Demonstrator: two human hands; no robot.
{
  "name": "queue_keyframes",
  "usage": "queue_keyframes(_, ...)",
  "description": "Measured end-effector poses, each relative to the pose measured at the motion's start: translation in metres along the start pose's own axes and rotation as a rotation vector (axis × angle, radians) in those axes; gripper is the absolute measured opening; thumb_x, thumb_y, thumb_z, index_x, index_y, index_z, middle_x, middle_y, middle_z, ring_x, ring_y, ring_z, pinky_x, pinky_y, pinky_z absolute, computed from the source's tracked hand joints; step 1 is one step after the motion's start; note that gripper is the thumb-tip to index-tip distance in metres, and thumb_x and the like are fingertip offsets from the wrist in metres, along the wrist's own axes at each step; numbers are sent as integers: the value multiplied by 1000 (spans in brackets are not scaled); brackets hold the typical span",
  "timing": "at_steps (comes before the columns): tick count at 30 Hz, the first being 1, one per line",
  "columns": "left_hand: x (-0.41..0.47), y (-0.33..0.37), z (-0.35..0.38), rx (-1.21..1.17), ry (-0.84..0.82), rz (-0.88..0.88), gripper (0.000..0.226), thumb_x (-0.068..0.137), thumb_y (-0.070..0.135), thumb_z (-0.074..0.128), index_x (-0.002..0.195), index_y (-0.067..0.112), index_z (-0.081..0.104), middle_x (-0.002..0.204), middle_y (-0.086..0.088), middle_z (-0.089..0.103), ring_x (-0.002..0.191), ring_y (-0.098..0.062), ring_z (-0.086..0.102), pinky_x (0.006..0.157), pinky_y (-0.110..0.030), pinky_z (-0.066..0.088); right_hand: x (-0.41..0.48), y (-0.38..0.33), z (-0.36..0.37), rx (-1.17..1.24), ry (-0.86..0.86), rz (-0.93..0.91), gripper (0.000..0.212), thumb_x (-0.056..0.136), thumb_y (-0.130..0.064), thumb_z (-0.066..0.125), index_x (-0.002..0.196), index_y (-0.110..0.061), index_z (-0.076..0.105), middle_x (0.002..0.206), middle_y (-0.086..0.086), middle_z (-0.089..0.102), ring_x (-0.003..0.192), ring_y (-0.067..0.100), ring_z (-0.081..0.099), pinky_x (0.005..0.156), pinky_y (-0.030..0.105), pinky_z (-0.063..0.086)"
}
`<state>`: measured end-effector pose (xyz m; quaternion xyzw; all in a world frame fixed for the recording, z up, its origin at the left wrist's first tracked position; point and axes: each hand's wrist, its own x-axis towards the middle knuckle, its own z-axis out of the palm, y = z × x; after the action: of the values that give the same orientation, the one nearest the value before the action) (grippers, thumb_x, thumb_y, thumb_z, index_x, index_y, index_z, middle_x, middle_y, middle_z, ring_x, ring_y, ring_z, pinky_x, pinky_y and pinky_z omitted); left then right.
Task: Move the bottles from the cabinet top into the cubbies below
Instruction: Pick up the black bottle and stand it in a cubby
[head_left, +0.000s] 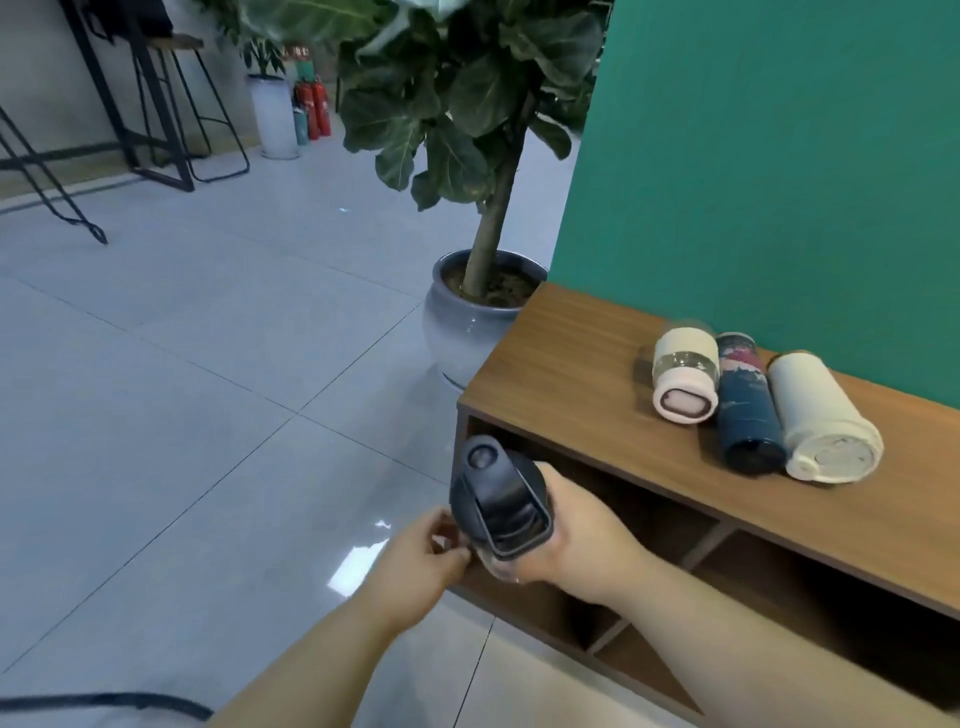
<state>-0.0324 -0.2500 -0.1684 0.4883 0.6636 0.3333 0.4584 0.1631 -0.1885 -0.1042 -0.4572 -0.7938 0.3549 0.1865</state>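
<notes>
A black-lidded bottle (493, 499) is held in front of the leftmost cubby (613, 499) of the low wooden cabinet (582, 374). My right hand (582, 540) wraps its clear body from the right. My left hand (421, 556) pinches the bottle's lower left edge with its fingertips. On the cabinet top lie three bottles side by side: a pink-and-cream one (684, 375), a dark blue patterned one (748, 405) and a cream one (821, 415).
A large potted plant in a grey ceramic pot (467, 322) stands on the tiled floor just left of the cabinet. A green wall (779, 156) backs the cabinet. More cubbies (810, 613) open to the right. Stools and fire extinguishers (314, 109) stand far off.
</notes>
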Motion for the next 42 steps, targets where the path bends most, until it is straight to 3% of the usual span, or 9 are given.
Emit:
queue_keyframes(5, 34, -43, 42, 52, -159, -27, 38, 81, 27, 77, 116, 37, 66, 98, 15, 75, 82, 3, 70, 85, -25, 59, 7, 63, 39, 66, 30, 210, 64, 54, -52, 86, 109, -47, 54, 105, -18, 71, 98, -6, 66, 85, 17, 52)
queue_keyframes(9, 80, -67, 62, 118, -147, 3, 42, 67, 45, 77, 105, 46, 62, 101, 13, 76, 94, -6, 73, 90, -37, 61, 28, 110, 72, 126, 106, 286, 73, 54, -55, 86, 119, -41, 57, 108, -14, 73, 101, -1, 69, 92, 32, 60)
queue_keyframes(12, 117, -86, 79, 166, -66, 13, 46, 71, 39, 80, 113, 46, 62, 110, 14, 71, 98, -8, 72, 92, -38, 62, 47, 131, 85, 166, 208, 359, 76, 57, -54, 86, 124, -33, 57, 109, -8, 73, 103, 12, 71, 93, 42, 60)
queue_keyframes(17, 151, -100, 97, 215, 55, 16, 57, 83, 33, 81, 133, 40, 58, 119, 15, 67, 102, -8, 69, 93, -35, 62, 76, 152, 98, 159, 244, 429, 74, 70, -38, 91, 132, -28, 51, 119, -8, 66, 115, 13, 61, 104, 36, 50)
queue_keyframes(21, 172, -110, 106, 254, 100, 43, 57, 79, 38, 78, 131, 45, 55, 120, 17, 66, 104, -8, 68, 90, -37, 63, 85, 163, 107, 167, 281, 378, 53, 75, -23, 90, 103, -43, 49, 102, -22, 63, 103, -13, 60, 100, 18, 48)
queue_keyframes(25, 182, -122, 110, 284, 124, 34, 58, 79, 34, 80, 131, 40, 56, 122, 15, 64, 100, -8, 68, 88, -36, 63, 94, 172, 112, 282, 314, 382, 57, 75, -17, 90, 102, -47, 50, 94, -31, 67, 98, -29, 55, 80, 1, 44)
queue_keyframes(32, 186, -127, 117, 292, 181, 29, 60, 84, 32, 77, 139, 35, 52, 130, 9, 61, 107, -18, 67, 90, -40, 63, 95, 176, 128, 340, 421, 391, 66, 65, -35, 94, 110, -55, 49, 116, -19, 68, 117, 3, 64, 104, 36, 53)
queue_keyframes(37, 191, -130, 121, 263, 181, 40, 61, 84, 33, 72, 139, 42, 47, 125, 12, 65, 104, -17, 70, 85, -42, 64, 99, 178, 127, 375, 432, 433, 72, 60, -38, 95, 117, -48, 52, 116, -17, 69, 114, 5, 65, 101, 37, 56)
queue_keyframes(42, 197, -131, 116, 382, 159, 61, 59, 88, 26, 72, 142, 32, 49, 130, 7, 66, 109, -20, 69, 90, -42, 61, 100, 180, 128, 355, 448, 443, 76, 61, -38, 96, 124, -37, 53, 116, -16, 68, 113, 4, 65, 95, 28, 55)
